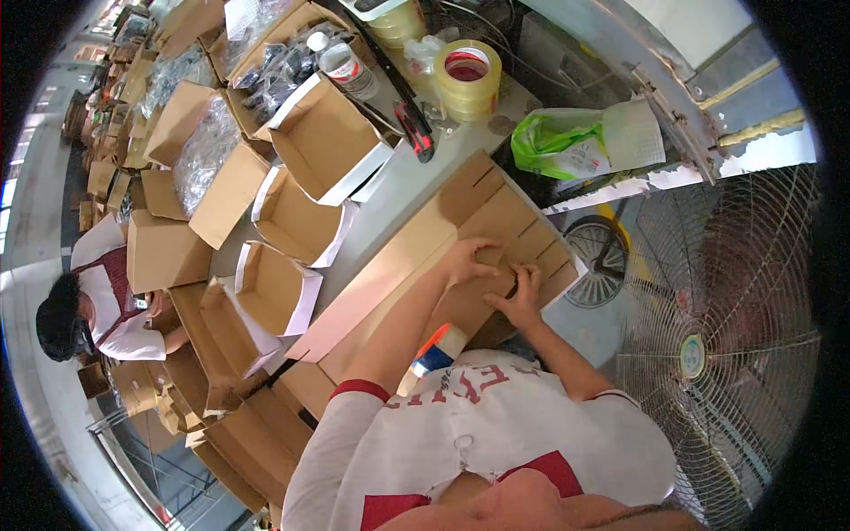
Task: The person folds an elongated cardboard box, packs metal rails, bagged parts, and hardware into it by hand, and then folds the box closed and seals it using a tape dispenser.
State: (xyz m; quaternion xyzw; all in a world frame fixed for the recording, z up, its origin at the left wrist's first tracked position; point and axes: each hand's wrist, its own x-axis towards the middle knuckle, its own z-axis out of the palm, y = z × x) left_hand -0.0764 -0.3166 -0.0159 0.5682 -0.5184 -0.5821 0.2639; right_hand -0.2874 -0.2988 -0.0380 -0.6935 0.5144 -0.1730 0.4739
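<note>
A large brown cardboard blank [390, 288], with creases and slots cut near its far right end, lies slantwise across the work table before me. My left hand [469, 263] rests on its middle with fingers curled in against the board. Close beside it, my right hand [522, 296] has thumb and fingers bent around the near edge, by a dark slot. The two hands almost meet, and the fingertips are partly hidden. An orange, blue and white tool [440, 348] sits between my left forearm and my shirt; its kind is unclear.
White-sided cardboard trays [329, 146] line the table's left. Behind the blank are yellowish tape rolls [467, 80], a red-black utility knife [416, 137] and a bottle [347, 71]. A green bag [562, 146] lies right; a caged fan [708, 354] stands near. A co-worker [111, 292] is far left.
</note>
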